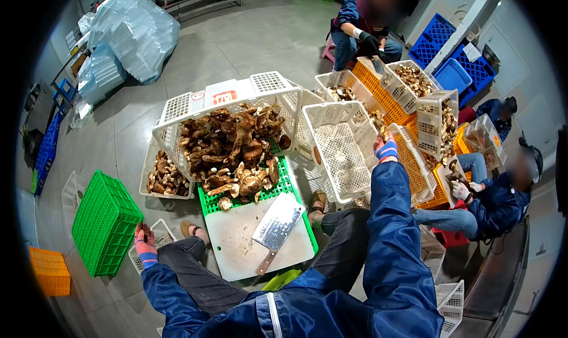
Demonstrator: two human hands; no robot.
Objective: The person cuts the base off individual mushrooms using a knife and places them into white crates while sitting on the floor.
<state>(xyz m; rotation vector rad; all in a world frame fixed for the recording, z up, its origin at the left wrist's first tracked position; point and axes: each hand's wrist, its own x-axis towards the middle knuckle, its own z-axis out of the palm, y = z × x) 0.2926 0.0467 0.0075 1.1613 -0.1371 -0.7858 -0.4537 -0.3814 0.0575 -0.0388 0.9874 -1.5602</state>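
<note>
My right hand (386,148), in a pink-and-blue striped glove with bare fingertips, reaches forward and closes on the right rim of a white perforated crate (341,114). That crate holds almost nothing but a brown piece at its left side. My left hand (144,243), gloved alike, hangs with fingers apart beside an upturned green crate (106,222). Between my knees, a cleaver (279,221) lies on a white cutting board (236,246). Behind it, brown mushrooms (234,140) spill from a tipped white crate (277,83) onto a green crate base (290,172).
White and orange crates (384,92) of mushrooms crowd the right, where several people sit working. Another white crate (145,181) of mushrooms stands behind the tipped one. An orange crate (49,271) sits at far left, plastic-wrapped pale stacks (133,36) at back left.
</note>
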